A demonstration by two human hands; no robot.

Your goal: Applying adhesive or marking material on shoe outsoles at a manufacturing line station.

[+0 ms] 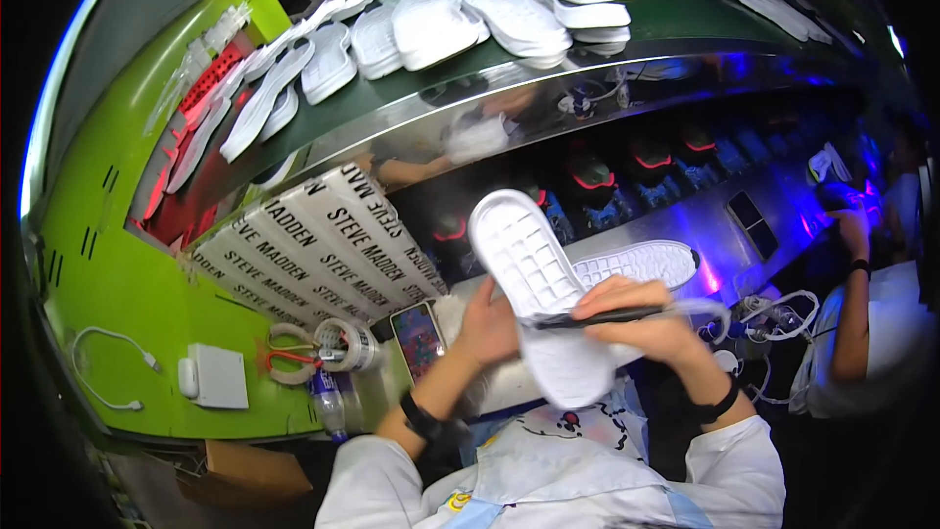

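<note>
One metal-edged green belt [676,5] is seen up top; room is left above a white sole [541,274], gripped mid-frame by the left hand [487,330], its length pointed upper-left; a black pen-like tool [627,314], by the right hand [654,335].

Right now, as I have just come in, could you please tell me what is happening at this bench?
A person holds a white shoe sole by its edge with the left hand. The right hand grips a black pen-like tool over the sole's middle; whether the tip touches it is hard to tell. A second sole lies on the metal bench beyond, and many more white soles lie along the green surface above.
</note>
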